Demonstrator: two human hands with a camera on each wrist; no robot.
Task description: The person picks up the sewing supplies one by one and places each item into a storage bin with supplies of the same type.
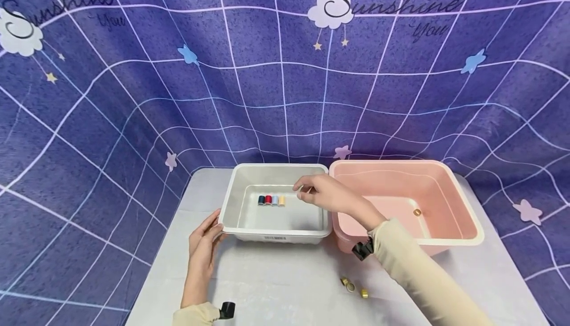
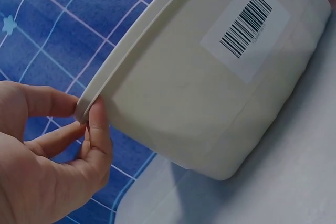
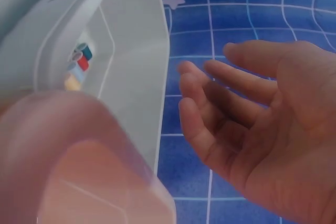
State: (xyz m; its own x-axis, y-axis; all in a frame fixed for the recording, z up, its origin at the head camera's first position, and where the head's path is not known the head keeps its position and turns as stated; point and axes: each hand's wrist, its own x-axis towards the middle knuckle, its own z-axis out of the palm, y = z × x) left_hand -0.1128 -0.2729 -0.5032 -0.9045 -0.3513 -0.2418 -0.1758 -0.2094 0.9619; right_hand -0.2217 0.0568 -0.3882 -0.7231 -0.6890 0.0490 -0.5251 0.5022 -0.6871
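Note:
My left hand (image 1: 206,239) pinches the rim of a white plastic bin (image 1: 280,233) at its front left corner. In the left wrist view, the thumb and fingers lie on either side of that rim (image 2: 113,61). Inside the bin stands a short row of small thread spools (image 1: 271,201): dark teal, red, light blue and pale yellow. Above the bin's right part hovers my right hand (image 1: 327,193), fingers loosely bent and nothing between them. The right wrist view shows this hand (image 3: 262,124) with its palm bare, and the spools (image 3: 77,66) off to the left.
A pink bin (image 1: 445,241) adjoins the white one on the right, with a small gold-coloured ring (image 1: 417,212) on its floor. In front of it, on the pale table, lie several gold ring-like pieces (image 1: 351,287). A blue patterned curtain (image 1: 285,93) hangs behind.

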